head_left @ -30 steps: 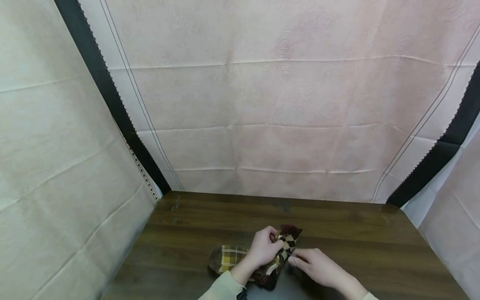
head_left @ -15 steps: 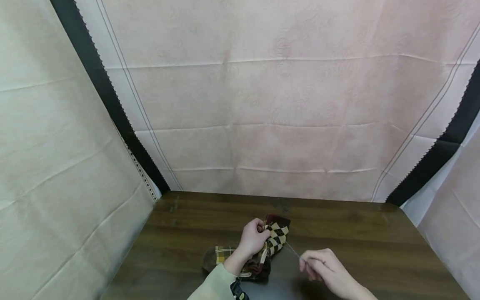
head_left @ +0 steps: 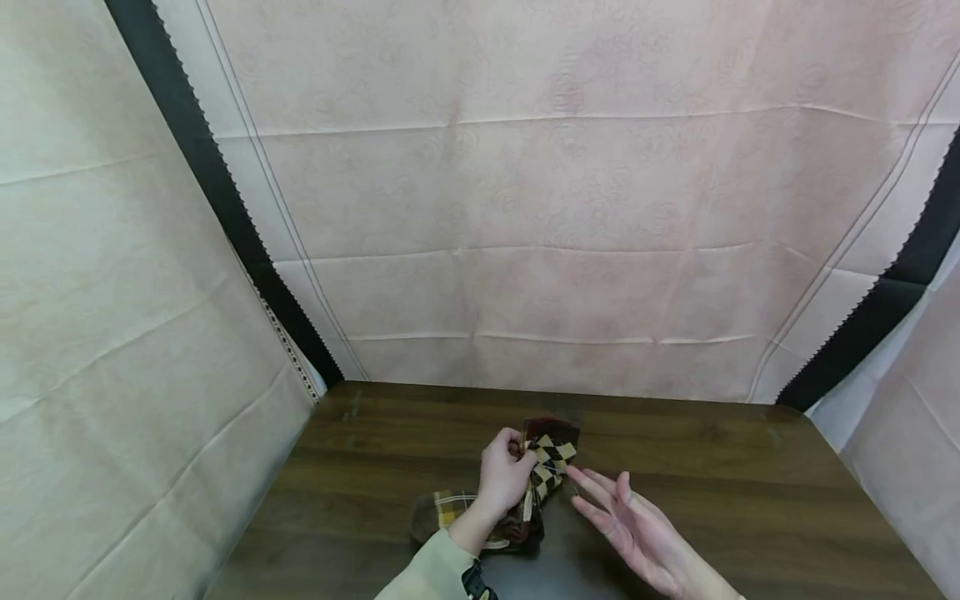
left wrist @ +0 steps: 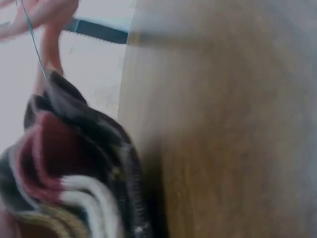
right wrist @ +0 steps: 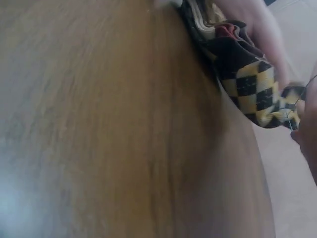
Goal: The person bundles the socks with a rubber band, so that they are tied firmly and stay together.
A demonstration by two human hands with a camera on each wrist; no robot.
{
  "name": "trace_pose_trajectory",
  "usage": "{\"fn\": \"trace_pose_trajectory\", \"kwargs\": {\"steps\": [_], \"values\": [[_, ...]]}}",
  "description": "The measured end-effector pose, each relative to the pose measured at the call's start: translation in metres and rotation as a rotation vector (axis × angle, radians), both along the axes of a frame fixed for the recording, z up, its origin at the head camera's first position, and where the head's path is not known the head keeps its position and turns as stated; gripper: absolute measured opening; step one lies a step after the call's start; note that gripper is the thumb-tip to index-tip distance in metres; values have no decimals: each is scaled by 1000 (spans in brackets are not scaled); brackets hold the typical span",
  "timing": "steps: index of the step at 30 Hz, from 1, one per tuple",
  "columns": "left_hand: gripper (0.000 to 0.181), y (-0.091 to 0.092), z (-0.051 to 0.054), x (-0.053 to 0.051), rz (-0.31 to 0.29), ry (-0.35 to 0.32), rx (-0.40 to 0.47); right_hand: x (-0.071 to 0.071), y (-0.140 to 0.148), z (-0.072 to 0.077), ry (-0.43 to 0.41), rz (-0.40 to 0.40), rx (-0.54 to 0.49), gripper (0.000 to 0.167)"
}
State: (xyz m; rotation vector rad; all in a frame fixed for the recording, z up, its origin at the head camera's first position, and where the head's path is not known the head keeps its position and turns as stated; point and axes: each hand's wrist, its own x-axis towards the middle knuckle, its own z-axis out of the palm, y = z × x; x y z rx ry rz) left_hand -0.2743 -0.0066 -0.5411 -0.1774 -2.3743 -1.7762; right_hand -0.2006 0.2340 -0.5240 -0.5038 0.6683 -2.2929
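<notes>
My left hand (head_left: 504,473) pinches a folded piece of patterned cloth (head_left: 551,465), black and cream checked with dark red edges. Its layered folds (left wrist: 54,153), dark, red and white, fill the lower left of the left wrist view. Just right of the cloth is my right hand (head_left: 636,533), fingers extended and spread, fingertips near the checked edge. A thin thread (left wrist: 32,39) runs from the cloth up to the right hand's fingers in the left wrist view. The right wrist view has the checked part (right wrist: 252,91) beside the right hand; whether a needle is there cannot be told.
Brown plaid cloth (head_left: 450,507) with yellow squares lies on the wooden table (head_left: 360,467) beneath and left of the left forearm. Pale fabric sheets (head_left: 480,192) hang behind the table and on both sides.
The right hand pulled away rightward from the cloth with the thread taut, then came back near it with its fingers spread. The left hand and cloth shifted slightly left and away.
</notes>
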Motion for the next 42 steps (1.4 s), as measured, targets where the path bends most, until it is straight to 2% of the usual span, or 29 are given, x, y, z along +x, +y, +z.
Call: {"fn": "trace_pose_trajectory", "kwargs": {"steps": [3, 8, 11, 13, 17, 19, 21, 24, 25, 29, 31, 33, 36, 38, 42], "values": [[15, 5, 1, 6, -48, 87, -33, -6, -2, -3, -39, -26, 73, 81], [19, 10, 4, 17, -160, 196, -109, -13, -4, 1, -45, -157, 290, 92], [21, 10, 5, 21, -255, 246, -213, -14, 1, 6, -111, -219, 420, 103], [22, 11, 7, 22, -350, 256, -312, -14, 7, 7, -150, -243, 504, 108], [23, 15, 12, 26, -533, 261, -546, -15, 19, 4, -95, -257, 740, 103], [22, 18, 15, 28, -589, 266, -636, -15, 21, 2, -33, -264, 883, 97], [19, 20, 16, 29, -625, 272, -684, -16, 20, 0, 5, -283, 998, 90], [16, 18, 17, 28, -677, 242, -661, -16, 16, -3, 65, -321, 1108, 75], [18, 15, 16, 27, -703, 201, -615, -17, 15, -4, 82, -333, 1127, 72], [31, -5, 13, 23, -800, -50, -353, -16, 14, -10, 110, -357, 1116, 56], [38, -16, 12, 22, -826, -135, -282, -16, 15, -12, 114, -351, 1096, 48], [44, -24, 12, 21, -854, -122, -323, -15, 16, -14, 126, -341, 1083, 39], [52, -30, 14, 22, -885, -28, -461, -16, 17, -14, 167, -320, 1084, 33], [55, -29, 15, 22, -897, 22, -521, -17, 20, -15, 213, -305, 1092, 32], [56, -29, 15, 21, -899, 16, -524, -19, 21, -16, 326, -280, 1134, 44]]}}
